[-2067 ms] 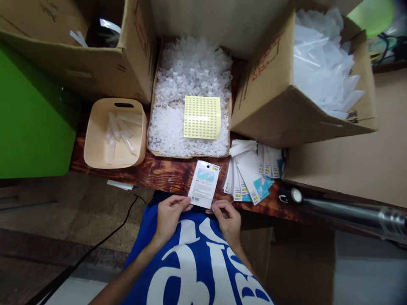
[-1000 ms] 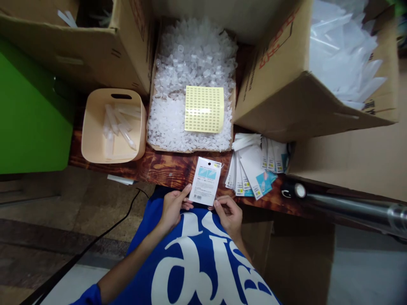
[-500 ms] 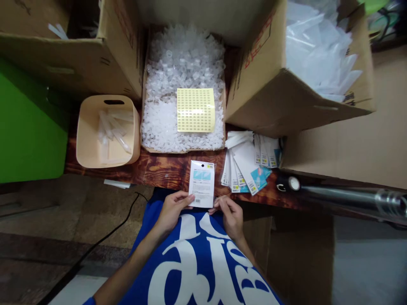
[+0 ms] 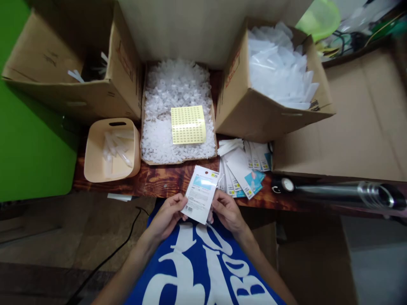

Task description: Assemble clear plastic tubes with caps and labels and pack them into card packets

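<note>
The left hand (image 4: 170, 214) had a narrow pinch grip on the lower left edge of a printed hang-hole package (image 4: 201, 192); the right hand (image 4: 226, 210) had its grip closed on the right edge. The package slanted above the person's lap, its upper part overlapping the front edge of the wooden counter (image 4: 159, 180) in view.

Room to move was a narrow strip of wood between that edge and the cardboard tray (image 4: 178, 162) of small plastic pieces, widening leftward to the cream bin (image 4: 92, 165). On the right, fanned packages (image 4: 238, 167) crowded close, reaching almost to the counter's edge, with a cardboard box (image 4: 270, 123) just behind them.
</note>
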`<state>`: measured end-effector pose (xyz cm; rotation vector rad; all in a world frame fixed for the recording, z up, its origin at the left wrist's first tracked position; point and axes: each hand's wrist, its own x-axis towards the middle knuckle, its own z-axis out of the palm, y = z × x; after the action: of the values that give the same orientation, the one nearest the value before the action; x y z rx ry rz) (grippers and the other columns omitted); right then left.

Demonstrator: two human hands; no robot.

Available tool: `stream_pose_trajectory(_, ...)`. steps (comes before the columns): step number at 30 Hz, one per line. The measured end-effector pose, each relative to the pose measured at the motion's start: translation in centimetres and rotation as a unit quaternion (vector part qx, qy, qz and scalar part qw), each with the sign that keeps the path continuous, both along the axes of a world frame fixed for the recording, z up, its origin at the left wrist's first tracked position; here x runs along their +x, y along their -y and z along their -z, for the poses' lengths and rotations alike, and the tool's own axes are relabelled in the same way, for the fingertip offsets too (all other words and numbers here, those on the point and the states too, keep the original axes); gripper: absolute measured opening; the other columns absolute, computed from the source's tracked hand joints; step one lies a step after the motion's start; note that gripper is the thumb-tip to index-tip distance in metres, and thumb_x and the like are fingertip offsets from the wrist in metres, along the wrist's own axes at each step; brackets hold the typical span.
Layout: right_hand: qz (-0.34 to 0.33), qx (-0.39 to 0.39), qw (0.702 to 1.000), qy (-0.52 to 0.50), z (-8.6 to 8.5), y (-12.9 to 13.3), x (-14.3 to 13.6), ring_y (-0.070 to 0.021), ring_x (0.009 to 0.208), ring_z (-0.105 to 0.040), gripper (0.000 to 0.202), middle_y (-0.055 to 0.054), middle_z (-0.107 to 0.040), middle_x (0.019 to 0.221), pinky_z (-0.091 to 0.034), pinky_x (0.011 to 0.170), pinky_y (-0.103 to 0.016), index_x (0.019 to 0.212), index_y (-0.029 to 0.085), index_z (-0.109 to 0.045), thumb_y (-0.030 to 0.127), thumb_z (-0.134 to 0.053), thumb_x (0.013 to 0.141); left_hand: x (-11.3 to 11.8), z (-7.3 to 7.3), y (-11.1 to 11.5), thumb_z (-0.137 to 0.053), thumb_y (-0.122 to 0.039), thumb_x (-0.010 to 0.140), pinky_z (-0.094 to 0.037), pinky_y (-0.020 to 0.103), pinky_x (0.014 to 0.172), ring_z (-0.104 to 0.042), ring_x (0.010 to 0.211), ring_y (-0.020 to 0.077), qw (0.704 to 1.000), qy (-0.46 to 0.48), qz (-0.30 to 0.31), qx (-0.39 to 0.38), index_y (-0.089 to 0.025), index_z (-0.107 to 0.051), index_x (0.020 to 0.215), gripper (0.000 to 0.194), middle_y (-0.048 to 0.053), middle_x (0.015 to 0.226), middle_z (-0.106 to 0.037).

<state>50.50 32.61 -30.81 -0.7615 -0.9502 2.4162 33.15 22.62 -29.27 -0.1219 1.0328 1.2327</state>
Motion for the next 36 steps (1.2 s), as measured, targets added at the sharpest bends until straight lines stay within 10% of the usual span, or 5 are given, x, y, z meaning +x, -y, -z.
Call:
stream_pose_trajectory(5, 0.081, -0.046, 0.996, -0.016, -1.1, -0.8, -2.0, -0.0114, 0.052, -0.060, 0.035, 0.001, -0.066, 0.067, -0.050, 0.049, -0.021, 0.070, 0.019, -0.055, 0.039, -0.083, 0.080, 0.3, -0.3, -1.5, -0.081, -0.044, 0.075, -0.049, 0.022, 0.053, -0.059, 0.059, 0.0117, 0.996, -0.028, -0.079, -0.025, -0.014, -0.070, 0.082, 0.032, 0.002, 0.071, -0.067)
stream_pose_trajectory(8, 0.092, -0.037, 0.995, -0.004, -1.6, -1.8, -2.6, -0.0108, 0.052, -0.056, 0.035, 0.002, -0.063, 0.064, -0.048, 0.048, -0.021, 0.070, 0.020, -0.054, 0.036, -0.083, 0.080, -0.7, -0.6, -1.5, -0.068, -0.045, 0.088, -0.052, 0.023, 0.058, -0.060, 0.060, 0.0126, 0.948, -0.281, -0.150, -0.027, -0.016, -0.065, 0.073, 0.033, 0.000, 0.068, -0.065)
stream_pose_trajectory(12, 0.093, -0.024, 0.995, -0.001, -2.0, -3.0, -3.0, -0.0089, 0.046, -0.049, 0.035, 0.004, -0.058, 0.058, -0.042, 0.043, -0.018, 0.070, 0.019, -0.053, 0.035, -0.083, 0.080, -3.1, -2.2, -0.9, -0.062, -0.030, 0.096, -0.058, 0.033, 0.088, -0.070, 0.094, 0.0190, 0.690, -0.694, -0.111, 0.173, -0.019, -0.070, 0.097, 0.014, 0.005, 0.096, -0.072)
stream_pose_trajectory(17, 0.095, -0.031, 0.995, -0.014, -2.7, -3.3, -3.9, -0.0098, 0.051, -0.052, 0.038, 0.003, -0.059, 0.061, -0.044, 0.047, -0.019, 0.069, 0.020, -0.052, 0.036, -0.084, 0.078, -4.6, -2.9, -2.1, -0.065, -0.016, 0.094, -0.056, 0.037, 0.102, -0.064, 0.122, 0.0242, 0.459, -0.792, 0.136, 0.378, -0.015, -0.058, 0.134, 0.041, 0.014, 0.125, -0.069)
stream_pose_trajectory(36, 0.120, -0.087, 0.988, -0.048, -3.3, -4.0, -5.6, -0.0092, 0.052, -0.046, 0.026, 0.003, -0.056, 0.066, -0.042, 0.048, -0.018, 0.078, 0.019, -0.061, 0.036, -0.080, 0.083, -4.2, -4.3, -6.1, -0.043, -0.005, 0.098, -0.051, 0.050, 0.104, -0.058, 0.129, 0.0251, 0.407, -0.773, 0.217, 0.436, -0.026, -0.051, 0.145, 0.053, 0.008, 0.128, -0.070)
